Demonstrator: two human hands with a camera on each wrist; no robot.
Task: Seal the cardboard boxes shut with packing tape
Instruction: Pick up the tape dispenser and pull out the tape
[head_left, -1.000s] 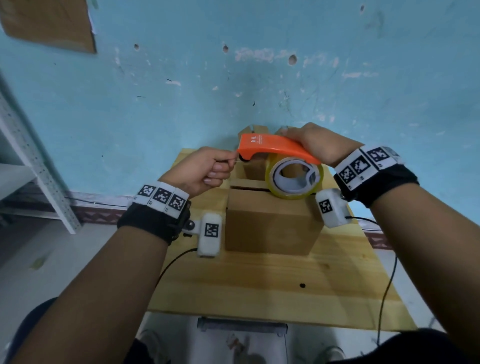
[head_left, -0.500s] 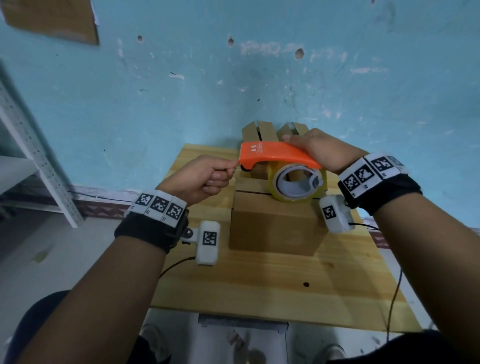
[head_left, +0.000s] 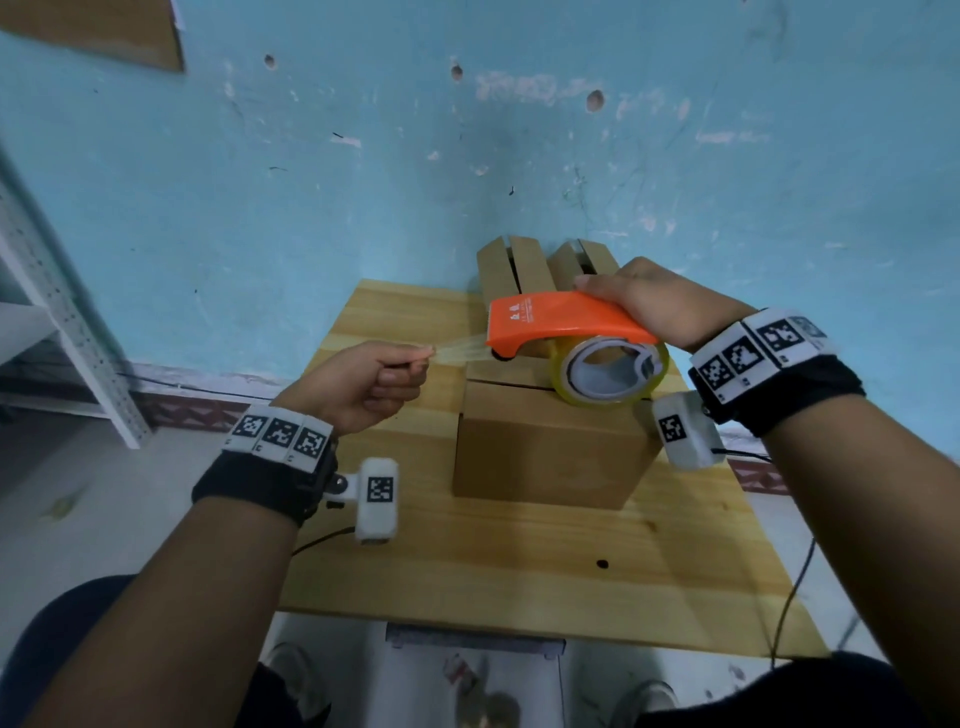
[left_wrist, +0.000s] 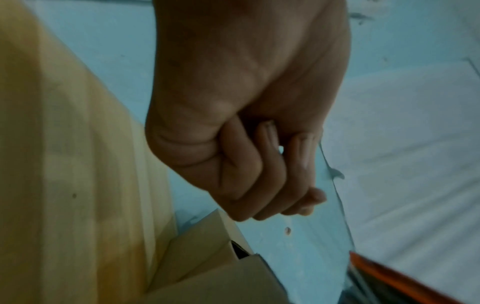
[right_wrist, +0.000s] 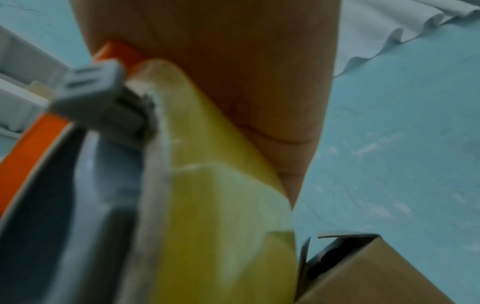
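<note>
The left hand (head_left: 371, 387) has drawn away from the orange tape dispenser (head_left: 563, 323), and a clear strip of tape (head_left: 462, 353) now spans the widened gap. Its grip pinches the strip's free end between thumb and curled fingers (left_wrist: 262, 176). The right hand (head_left: 657, 301) grasps the dispenser from above, holding it over the near cardboard box (head_left: 545, 457), whose top seam lies untaped. That box sits mid-bench (head_left: 519, 582); open-flapped boxes (head_left: 524, 270) stand behind, against the blue wall (head_left: 467, 156).
</note>
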